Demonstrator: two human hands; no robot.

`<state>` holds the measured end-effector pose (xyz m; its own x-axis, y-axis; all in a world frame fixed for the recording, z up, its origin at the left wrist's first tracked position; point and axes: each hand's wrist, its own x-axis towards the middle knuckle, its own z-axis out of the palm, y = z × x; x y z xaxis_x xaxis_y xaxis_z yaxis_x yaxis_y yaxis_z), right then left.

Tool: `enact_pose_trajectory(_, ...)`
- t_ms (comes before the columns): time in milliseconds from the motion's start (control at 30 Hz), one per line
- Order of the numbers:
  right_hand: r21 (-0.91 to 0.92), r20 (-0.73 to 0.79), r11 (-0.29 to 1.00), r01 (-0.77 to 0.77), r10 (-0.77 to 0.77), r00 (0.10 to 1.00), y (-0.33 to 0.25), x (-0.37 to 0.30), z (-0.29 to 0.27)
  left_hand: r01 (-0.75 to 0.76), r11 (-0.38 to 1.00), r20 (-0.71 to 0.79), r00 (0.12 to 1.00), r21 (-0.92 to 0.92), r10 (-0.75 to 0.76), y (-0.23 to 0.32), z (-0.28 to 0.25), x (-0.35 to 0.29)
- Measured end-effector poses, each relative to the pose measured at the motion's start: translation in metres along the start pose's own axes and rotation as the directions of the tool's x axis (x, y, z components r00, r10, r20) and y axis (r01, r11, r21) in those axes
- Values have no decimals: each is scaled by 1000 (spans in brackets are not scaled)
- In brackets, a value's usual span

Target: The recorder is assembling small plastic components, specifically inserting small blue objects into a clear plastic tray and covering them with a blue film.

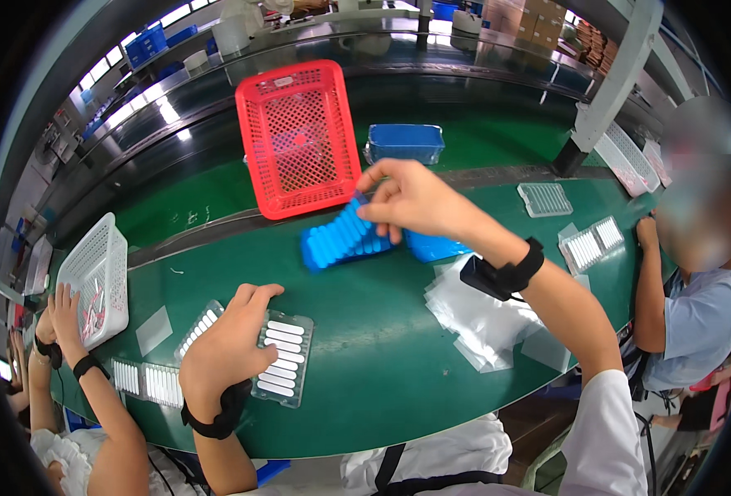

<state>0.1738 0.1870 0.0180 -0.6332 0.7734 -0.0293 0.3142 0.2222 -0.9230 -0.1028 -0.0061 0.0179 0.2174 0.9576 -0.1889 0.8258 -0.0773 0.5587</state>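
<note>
My left hand (231, 339) lies over a clear plastic tray (284, 360) with several white strips in its slots; its thumb and index finger are apart. Part of another such tray (200, 327) shows behind this hand. Farther off, my right hand (411, 198) is closed, thumb against fingers, at the upper edge of a blue ribbed piece (342, 238). That piece slants over the green table, just in front of the red basket. Its underside and the exact grip are hidden. A blue plastic-wrapped bundle (435, 246) sits under my right wrist.
The tilted red basket (299, 140) and a blue bin (405, 144) stand behind. Clear plastic bags (485, 318) lie under my right forearm. At left, a co-worker's hand (66, 318) touches a white basket (109, 285). Another co-worker (688, 322) sits at right near a filled tray (590, 245).
</note>
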Motion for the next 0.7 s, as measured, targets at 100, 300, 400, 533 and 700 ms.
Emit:
enact_pose_trajectory(100,-130,-60,987,-95,88,994,7,-15,8,-42,999,-48,998,18,43,-1,7,4)
enact_pose_trajectory(300,-409,-155,911,41,-114,981,17,-17,15,54,998,-81,995,18,-53,6,5,-1)
enact_pose_trajectory(400,-421,-150,907,8,-78,986,11,-23,10,51,998,-108,993,23,-49,6,5,-1)
enact_pose_trajectory(533,-455,-86,888,63,-114,990,9,-31,11,59,991,-159,987,123,-39,-14,14,1)
enact_pose_trajectory(700,-592,-120,806,20,-112,986,-6,-42,8,198,962,-75,979,187,-187,12,16,4)
